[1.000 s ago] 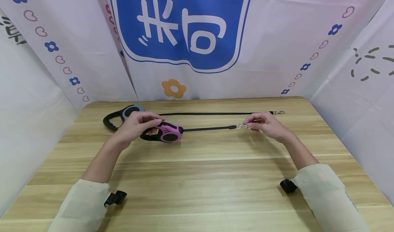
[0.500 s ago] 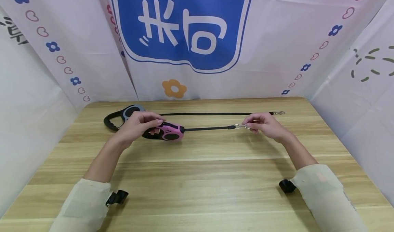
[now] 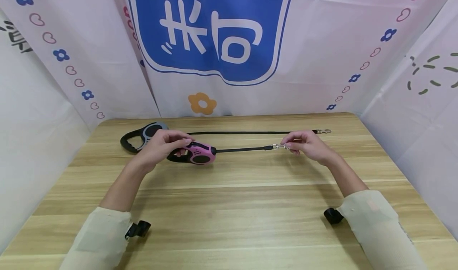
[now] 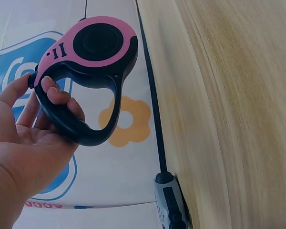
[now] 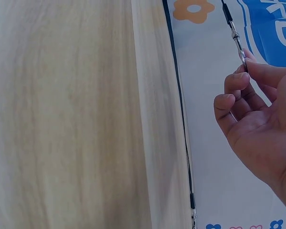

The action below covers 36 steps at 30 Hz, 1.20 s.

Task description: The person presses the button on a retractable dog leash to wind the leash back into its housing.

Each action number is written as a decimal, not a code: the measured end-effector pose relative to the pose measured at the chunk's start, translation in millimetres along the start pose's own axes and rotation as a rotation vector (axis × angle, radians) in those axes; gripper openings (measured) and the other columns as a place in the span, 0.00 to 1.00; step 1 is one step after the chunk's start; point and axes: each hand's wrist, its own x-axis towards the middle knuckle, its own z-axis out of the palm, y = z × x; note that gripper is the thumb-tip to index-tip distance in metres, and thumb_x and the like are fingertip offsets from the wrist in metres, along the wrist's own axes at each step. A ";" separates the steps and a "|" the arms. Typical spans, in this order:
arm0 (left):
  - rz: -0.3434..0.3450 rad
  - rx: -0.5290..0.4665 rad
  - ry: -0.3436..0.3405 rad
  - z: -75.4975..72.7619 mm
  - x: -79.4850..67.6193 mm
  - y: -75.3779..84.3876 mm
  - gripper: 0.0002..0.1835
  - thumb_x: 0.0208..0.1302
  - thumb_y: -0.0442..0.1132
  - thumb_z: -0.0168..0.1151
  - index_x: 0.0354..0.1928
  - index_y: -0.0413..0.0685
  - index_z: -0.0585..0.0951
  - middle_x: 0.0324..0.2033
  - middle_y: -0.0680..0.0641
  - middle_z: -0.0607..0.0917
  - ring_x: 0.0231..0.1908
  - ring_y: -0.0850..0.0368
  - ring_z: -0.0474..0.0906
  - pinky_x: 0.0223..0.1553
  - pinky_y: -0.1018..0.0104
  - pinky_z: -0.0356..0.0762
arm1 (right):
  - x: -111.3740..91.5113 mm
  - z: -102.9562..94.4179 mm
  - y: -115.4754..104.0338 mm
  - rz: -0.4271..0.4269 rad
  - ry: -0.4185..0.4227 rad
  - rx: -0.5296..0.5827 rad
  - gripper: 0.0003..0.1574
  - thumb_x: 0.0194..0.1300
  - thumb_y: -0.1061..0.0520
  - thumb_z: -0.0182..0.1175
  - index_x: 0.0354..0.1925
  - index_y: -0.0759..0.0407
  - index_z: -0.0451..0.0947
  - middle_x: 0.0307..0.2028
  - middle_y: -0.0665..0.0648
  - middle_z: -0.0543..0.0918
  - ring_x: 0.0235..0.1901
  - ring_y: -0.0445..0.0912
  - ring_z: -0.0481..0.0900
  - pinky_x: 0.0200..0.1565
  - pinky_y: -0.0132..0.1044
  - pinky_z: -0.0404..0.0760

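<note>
My left hand (image 3: 159, 147) grips the black handle of a pink and black retractable dog leash (image 3: 203, 154), holding it above the table. In the left wrist view the fingers curl through the handle loop of that pink leash (image 4: 100, 43), and the thumb lies by its button. A short stretch of black strap (image 3: 243, 149) runs from the casing to a silver snap hook (image 3: 279, 146). My right hand (image 3: 309, 146) pinches the end of this hook between thumb and fingertips; the right wrist view shows the hook (image 5: 239, 45) partly covered by the fingers.
Behind the left hand a grey and black retractable leash (image 3: 130, 139) lies on the wooden table (image 3: 229, 218). Its strap (image 3: 232, 133) stretches along the back to another snap hook (image 3: 325, 131) at the right. A printed cloth (image 3: 307, 91) hangs behind the table.
My left hand and the pink leash have shifted slightly to the right. The right hand has barely moved and keeps its pinch on the hook.
</note>
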 end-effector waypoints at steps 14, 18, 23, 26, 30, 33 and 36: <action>-0.003 -0.010 -0.013 3.5 3.0 -0.7 0.16 0.77 0.37 0.60 0.56 0.29 0.82 0.34 0.47 0.84 0.32 0.59 0.78 0.36 0.67 0.80 | 3.2 3.7 0.8 -0.010 -0.013 0.019 0.10 0.74 0.71 0.56 0.48 0.73 0.83 0.42 0.77 0.79 0.28 0.45 0.74 0.30 0.36 0.76; -0.004 -0.006 -0.018 4.5 3.3 1.6 0.16 0.77 0.36 0.60 0.57 0.30 0.82 0.37 0.46 0.84 0.33 0.60 0.78 0.36 0.67 0.81 | 3.2 4.9 -0.3 -0.016 -0.015 0.017 0.10 0.74 0.71 0.56 0.48 0.74 0.83 0.41 0.74 0.80 0.27 0.44 0.74 0.30 0.36 0.75; -0.008 0.007 -0.019 5.5 4.1 2.8 0.16 0.76 0.35 0.60 0.58 0.30 0.82 0.38 0.46 0.85 0.33 0.60 0.79 0.36 0.68 0.81 | 2.5 5.9 -2.2 -0.018 -0.016 0.021 0.10 0.74 0.71 0.56 0.47 0.75 0.82 0.39 0.71 0.81 0.27 0.43 0.73 0.30 0.36 0.75; -0.013 0.009 -0.018 6.3 4.6 2.8 0.16 0.76 0.35 0.60 0.57 0.31 0.82 0.38 0.46 0.85 0.33 0.60 0.79 0.36 0.69 0.81 | 2.4 6.4 -2.3 -0.013 -0.013 0.016 0.10 0.73 0.71 0.56 0.47 0.74 0.83 0.39 0.71 0.81 0.27 0.44 0.74 0.30 0.36 0.75; -0.019 0.003 -0.024 6.2 4.5 2.3 0.16 0.76 0.34 0.60 0.57 0.30 0.82 0.39 0.46 0.85 0.33 0.60 0.79 0.36 0.69 0.81 | 2.4 6.6 -1.6 -0.007 -0.014 0.005 0.10 0.73 0.71 0.57 0.47 0.74 0.83 0.38 0.73 0.81 0.27 0.45 0.75 0.30 0.36 0.76; -0.012 -0.002 -0.028 5.6 4.5 2.3 0.16 0.76 0.34 0.60 0.58 0.30 0.82 0.39 0.45 0.85 0.33 0.60 0.79 0.36 0.69 0.80 | 3.2 6.4 -1.5 -0.004 -0.013 0.006 0.10 0.73 0.71 0.57 0.47 0.73 0.83 0.39 0.75 0.80 0.27 0.45 0.74 0.29 0.37 0.76; -0.002 0.000 -0.024 5.6 5.4 2.3 0.16 0.76 0.34 0.59 0.57 0.30 0.82 0.40 0.45 0.85 0.34 0.60 0.79 0.36 0.69 0.80 | 4.3 6.0 -1.5 -0.001 -0.011 0.010 0.10 0.73 0.71 0.57 0.47 0.71 0.84 0.40 0.77 0.79 0.27 0.47 0.74 0.30 0.37 0.76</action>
